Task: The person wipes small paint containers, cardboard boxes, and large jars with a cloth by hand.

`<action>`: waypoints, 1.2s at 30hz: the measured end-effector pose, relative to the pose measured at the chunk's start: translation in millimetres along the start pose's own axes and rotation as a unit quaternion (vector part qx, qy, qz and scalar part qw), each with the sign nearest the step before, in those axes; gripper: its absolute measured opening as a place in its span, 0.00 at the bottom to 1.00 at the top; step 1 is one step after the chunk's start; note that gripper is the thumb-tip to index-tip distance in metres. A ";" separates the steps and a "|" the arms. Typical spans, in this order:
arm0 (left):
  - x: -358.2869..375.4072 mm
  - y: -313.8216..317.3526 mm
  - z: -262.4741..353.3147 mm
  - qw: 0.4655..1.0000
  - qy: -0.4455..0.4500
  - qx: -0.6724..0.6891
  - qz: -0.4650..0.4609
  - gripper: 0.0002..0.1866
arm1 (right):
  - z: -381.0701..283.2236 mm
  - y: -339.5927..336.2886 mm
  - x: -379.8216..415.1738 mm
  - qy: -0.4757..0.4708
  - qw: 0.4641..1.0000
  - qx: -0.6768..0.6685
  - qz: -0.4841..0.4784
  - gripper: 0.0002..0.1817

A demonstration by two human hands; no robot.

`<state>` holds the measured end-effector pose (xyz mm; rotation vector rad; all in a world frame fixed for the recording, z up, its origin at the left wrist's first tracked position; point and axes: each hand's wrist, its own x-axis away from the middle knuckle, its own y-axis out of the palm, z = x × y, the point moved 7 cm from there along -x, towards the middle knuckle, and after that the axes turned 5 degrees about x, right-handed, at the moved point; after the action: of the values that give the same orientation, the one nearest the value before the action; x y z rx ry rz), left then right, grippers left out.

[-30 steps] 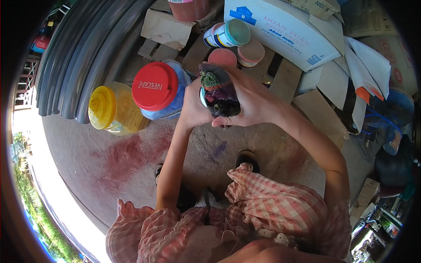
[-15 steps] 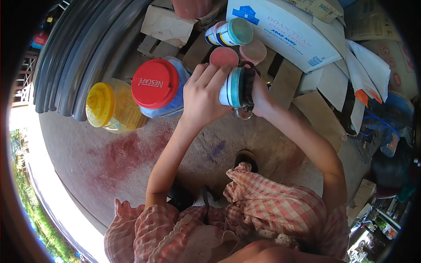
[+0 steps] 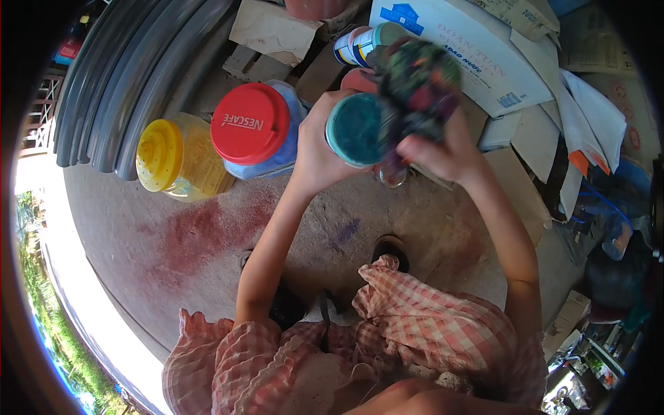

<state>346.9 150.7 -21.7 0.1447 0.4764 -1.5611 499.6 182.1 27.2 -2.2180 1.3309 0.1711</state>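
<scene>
My left hand point(image 3: 317, 149) is wrapped round the side of a small tub with a teal top point(image 3: 351, 130), tilted so that the top faces up towards me. A crumpled dark cloth point(image 3: 420, 83) with green, red and purple patches, blurred by motion, is gripped in my right hand point(image 3: 448, 153). It hangs close beside the tub's right rim. Beyond my hands stand a white tub with blue and yellow bands point(image 3: 353, 47) and a pink-topped tub point(image 3: 358, 80), partly hidden. Left of my left hand is a large jar with a red Nescafe lid point(image 3: 250, 121).
A clear jar with a yellow lid point(image 3: 160, 155) stands at the left, in front of thick grey pipes point(image 3: 138, 76). Behind the tubs lean a white printed carton point(image 3: 477, 62) and torn cardboard point(image 3: 273, 31). The concrete floor point(image 3: 311, 221) has red and purple stains.
The cloth has come away from the tub's rim, up and to the right with my right hand. The tub has turned so that its teal top faces me.
</scene>
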 end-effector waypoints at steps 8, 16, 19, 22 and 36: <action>6.0 20.9 33.1 0.964 0.057 -0.255 0.042 0.36 | 46.9 31.5 -0.5 0.211 0.959 -0.136 0.132 0.15; 7.0 12.0 24.0 0.995 -0.068 -0.028 0.063 0.29 | 97.4 25.6 12.7 0.356 0.779 -0.504 0.110 0.24; 5.8 8.4 9.0 0.984 -0.164 0.064 0.025 0.27 | 62.5 -2.1 6.8 0.222 0.908 -0.348 0.072 0.26; 2.0 7.4 14.7 0.979 -0.203 0.009 -0.032 0.28 | 9.3 17.7 -0.2 0.040 0.989 0.007 -0.140 0.30; 5.2 9.2 -15.2 0.953 -0.173 0.233 0.092 0.27 | 124.7 19.1 27.0 0.462 0.793 -0.396 0.033 0.22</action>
<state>352.6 152.0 -39.3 0.2625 -0.1843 -1.4520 517.4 217.7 -95.5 -3.1584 2.1185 -0.5130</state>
